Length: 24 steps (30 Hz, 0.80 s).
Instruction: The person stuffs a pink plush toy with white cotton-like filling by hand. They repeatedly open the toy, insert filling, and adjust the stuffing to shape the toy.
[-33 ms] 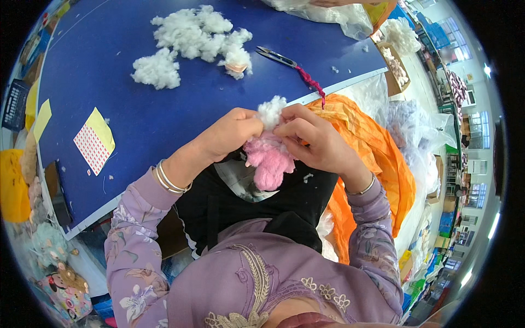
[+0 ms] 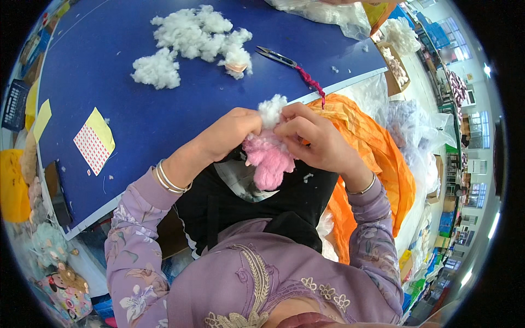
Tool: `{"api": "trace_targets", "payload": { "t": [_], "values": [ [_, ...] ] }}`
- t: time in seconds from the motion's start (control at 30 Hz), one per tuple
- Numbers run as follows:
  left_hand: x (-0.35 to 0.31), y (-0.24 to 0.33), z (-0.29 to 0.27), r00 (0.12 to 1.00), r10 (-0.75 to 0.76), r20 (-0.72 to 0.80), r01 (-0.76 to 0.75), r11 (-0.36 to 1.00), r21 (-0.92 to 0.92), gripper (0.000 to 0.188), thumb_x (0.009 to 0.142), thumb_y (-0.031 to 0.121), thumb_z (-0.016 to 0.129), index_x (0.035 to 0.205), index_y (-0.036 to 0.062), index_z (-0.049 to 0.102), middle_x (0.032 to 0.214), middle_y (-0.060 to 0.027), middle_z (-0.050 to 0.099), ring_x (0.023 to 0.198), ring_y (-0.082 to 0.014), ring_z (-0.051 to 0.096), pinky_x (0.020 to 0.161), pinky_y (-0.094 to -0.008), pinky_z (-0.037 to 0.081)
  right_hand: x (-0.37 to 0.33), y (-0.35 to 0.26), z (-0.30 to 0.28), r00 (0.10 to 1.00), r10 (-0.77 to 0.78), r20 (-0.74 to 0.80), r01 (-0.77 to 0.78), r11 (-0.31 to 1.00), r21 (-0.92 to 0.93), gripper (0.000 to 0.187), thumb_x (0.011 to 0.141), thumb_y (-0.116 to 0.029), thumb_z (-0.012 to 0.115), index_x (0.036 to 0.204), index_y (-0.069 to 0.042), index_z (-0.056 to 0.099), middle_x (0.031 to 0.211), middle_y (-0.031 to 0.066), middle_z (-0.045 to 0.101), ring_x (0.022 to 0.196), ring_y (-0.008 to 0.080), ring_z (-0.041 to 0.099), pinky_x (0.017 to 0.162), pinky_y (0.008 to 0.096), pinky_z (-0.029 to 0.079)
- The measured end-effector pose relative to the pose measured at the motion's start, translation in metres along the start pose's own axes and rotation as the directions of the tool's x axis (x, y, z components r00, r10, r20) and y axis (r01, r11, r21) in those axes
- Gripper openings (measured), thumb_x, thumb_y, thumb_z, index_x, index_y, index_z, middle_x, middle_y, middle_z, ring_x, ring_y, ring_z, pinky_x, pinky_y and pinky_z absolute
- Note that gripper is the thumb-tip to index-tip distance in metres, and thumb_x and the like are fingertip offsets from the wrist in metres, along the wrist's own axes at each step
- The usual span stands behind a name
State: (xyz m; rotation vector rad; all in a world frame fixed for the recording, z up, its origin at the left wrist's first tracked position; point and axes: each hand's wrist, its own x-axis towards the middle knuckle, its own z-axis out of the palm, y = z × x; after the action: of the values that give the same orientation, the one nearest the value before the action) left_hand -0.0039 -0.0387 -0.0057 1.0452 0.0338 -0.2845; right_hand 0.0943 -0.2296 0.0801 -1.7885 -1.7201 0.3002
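A small pink plush piece (image 2: 270,164) hangs over my lap, just off the table's near edge. My left hand (image 2: 243,126) grips its upper left side with fingers closed. On the other side my right hand (image 2: 309,134) pinches the upper right edge between bent fingers. White stuffing (image 2: 272,111) bulges up between the two hands, at the top of the plush. My fingers hide where the stuffing meets the pink fabric. Farther off on the table lie thread snips (image 2: 277,57) with a dark pink wrapped cord (image 2: 310,83) tied on.
Loose stuffing (image 2: 191,33) is heaped on the blue table (image 2: 164,112). A sheet of small red-marked stickers (image 2: 94,146) lies at left. Beside my right arm bunches an orange bag (image 2: 377,153), with clear plastic bags (image 2: 421,131) beyond. A blue basket (image 2: 15,105) stands far left.
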Motion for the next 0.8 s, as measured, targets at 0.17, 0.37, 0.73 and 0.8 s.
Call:
{"api": "trace_targets", "payload": {
  "t": [0.17,0.37,0.73,0.8],
  "values": [
    [-0.009,0.018,0.016,0.999,0.024,-0.036,-0.017,0.984,0.176,0.024,0.084,0.007,0.061,0.105,-0.0038,0.066,0.098,-0.0045,0.067,0.087,-0.0079,0.059,0.075,-0.0249,0.047,0.006,-0.003,-0.002,0.999,0.006,-0.040,-0.009,0.996,-0.085,0.019,0.082,0.001,0.064,0.099,-0.004,0.057,0.106,0.0143,0.053,0.082,0.0329,0.061,0.070,0.0377,0.052],
    [-0.011,0.020,0.023,0.952,0.197,-0.236,-0.061,0.874,0.482,0.022,0.082,0.011,0.066,0.096,-0.0050,0.067,0.079,-0.0038,0.065,0.073,-0.0053,0.055,0.065,-0.0251,0.047,0.010,-0.002,0.004,0.995,-0.011,-0.103,-0.012,0.976,-0.219,0.023,0.077,0.005,0.066,0.096,-0.004,0.057,0.105,0.0133,0.056,0.083,0.0301,0.062,0.069,0.0363,0.051],
    [-0.006,0.011,0.014,0.970,0.170,-0.174,-0.111,0.946,0.303,0.016,0.088,0.011,0.067,0.100,0.0007,0.069,0.090,0.0010,0.066,0.081,-0.0039,0.056,0.070,-0.0223,0.047,0.009,-0.005,-0.002,0.988,0.150,-0.017,-0.151,0.977,-0.149,0.018,0.079,0.005,0.064,0.094,-0.003,0.058,0.102,0.0115,0.054,0.078,0.0268,0.060,0.065,0.0333,0.050],
    [-0.007,0.016,0.017,0.973,0.155,-0.170,-0.102,0.952,0.288,0.017,0.089,0.012,0.067,0.102,0.0003,0.068,0.092,0.0004,0.066,0.082,-0.0040,0.057,0.072,-0.0222,0.048,0.007,-0.004,-0.007,0.988,0.152,0.002,-0.151,0.986,-0.070,0.016,0.081,0.002,0.064,0.095,-0.003,0.057,0.100,0.0123,0.053,0.076,0.0284,0.059,0.066,0.0345,0.050]
  ]
}}
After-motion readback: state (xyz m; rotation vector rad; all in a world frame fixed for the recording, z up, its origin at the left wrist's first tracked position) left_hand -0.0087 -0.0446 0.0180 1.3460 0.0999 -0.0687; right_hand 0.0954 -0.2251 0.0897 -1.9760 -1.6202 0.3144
